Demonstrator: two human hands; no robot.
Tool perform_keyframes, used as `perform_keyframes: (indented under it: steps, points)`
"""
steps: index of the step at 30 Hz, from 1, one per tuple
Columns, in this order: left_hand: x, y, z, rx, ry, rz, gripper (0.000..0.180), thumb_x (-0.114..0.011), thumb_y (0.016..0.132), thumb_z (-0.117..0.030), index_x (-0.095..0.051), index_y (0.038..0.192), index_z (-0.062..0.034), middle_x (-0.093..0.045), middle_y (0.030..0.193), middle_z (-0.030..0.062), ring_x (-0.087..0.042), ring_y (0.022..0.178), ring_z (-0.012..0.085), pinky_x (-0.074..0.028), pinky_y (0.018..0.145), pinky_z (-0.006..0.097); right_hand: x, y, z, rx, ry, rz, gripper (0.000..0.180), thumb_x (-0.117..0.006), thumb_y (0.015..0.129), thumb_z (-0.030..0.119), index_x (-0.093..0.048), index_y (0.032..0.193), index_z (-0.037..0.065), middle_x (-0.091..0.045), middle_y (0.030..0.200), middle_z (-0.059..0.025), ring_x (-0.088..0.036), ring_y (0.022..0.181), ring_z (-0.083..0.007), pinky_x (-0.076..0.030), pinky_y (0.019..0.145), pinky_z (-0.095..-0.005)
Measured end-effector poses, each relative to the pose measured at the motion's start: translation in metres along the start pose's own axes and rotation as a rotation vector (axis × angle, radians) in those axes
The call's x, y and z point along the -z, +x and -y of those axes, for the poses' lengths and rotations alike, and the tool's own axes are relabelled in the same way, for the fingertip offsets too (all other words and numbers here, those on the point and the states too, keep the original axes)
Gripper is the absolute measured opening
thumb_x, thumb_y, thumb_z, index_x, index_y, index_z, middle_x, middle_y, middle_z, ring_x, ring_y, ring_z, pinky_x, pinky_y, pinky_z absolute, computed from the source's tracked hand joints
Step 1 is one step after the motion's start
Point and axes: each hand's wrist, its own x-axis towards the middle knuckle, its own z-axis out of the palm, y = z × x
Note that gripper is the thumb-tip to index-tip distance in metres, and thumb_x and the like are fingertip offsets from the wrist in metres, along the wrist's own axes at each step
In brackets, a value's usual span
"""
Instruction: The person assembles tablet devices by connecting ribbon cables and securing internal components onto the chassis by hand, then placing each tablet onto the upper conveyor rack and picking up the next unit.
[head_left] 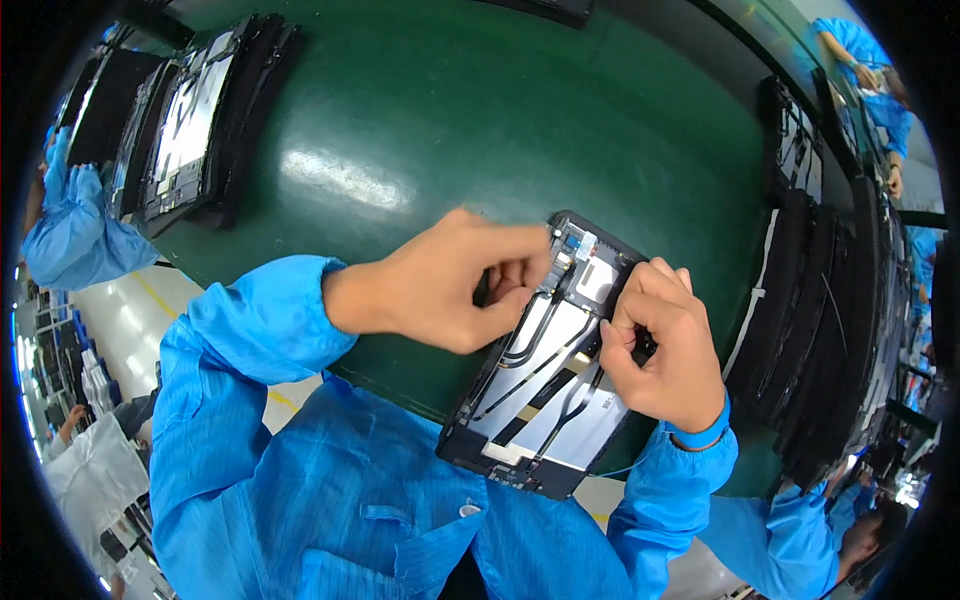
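An opened tablet [560,390] lies slanted at the table's front edge, its inside facing up. Silvery plates, black ribbon cables and a small board at its far end are exposed. My left hand [450,285] is over the far left edge, fingers curled and thumb drawn toward the forefinger; whatever they pinch is hidden, and the hand is slightly blurred. At the tablet's right edge my right hand [665,345] is closed, thumb and forefinger tips together above the inside. What lies between those tips is too small to make out.
The green tabletop [450,120] spreads beyond the tablet. Stacks of opened tablets [190,120] stand at the far left, with more dark stacked units [810,310] at the right. A blue wrist strap [703,433] with a thin cord circles my right wrist. Co-workers in blue sit on both sides.
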Motion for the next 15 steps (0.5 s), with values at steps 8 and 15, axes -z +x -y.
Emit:
perform_keyframes:
  steps: [8, 15]
  points:
    - [-0.003, -0.014, 0.007, -0.279, 0.271, -0.126, 0.023, -0.073, 0.084, 0.000, -0.082, 0.105, -0.0012, -0.070, 0.077, 0.0098, -0.067, 0.056, 0.0207, -0.053, 0.050, 0.033, -0.014, 0.001, -0.004, -0.010, 0.024, -0.173, 0.028, -0.075, 0.073, -0.001, -0.049, 0.066, 0.008, -0.048, 0.076, -0.0084, -0.049, 0.074, -0.0299, -0.032, 0.072, -0.0431]
    - [-0.012, -0.014, 0.005, -0.328, 0.360, -0.183, 0.025, -0.074, 0.083, 0.002, -0.081, 0.107, 0.0011, -0.071, 0.080, 0.0114, -0.069, 0.061, 0.0242, -0.054, 0.053, 0.035, -0.017, 0.006, 0.005, -0.033, -0.049, -0.143, 0.032, -0.073, 0.072, -0.001, -0.045, 0.061, 0.009, -0.045, 0.068, -0.0059, -0.047, 0.070, -0.0271, -0.030, 0.071, -0.0428]
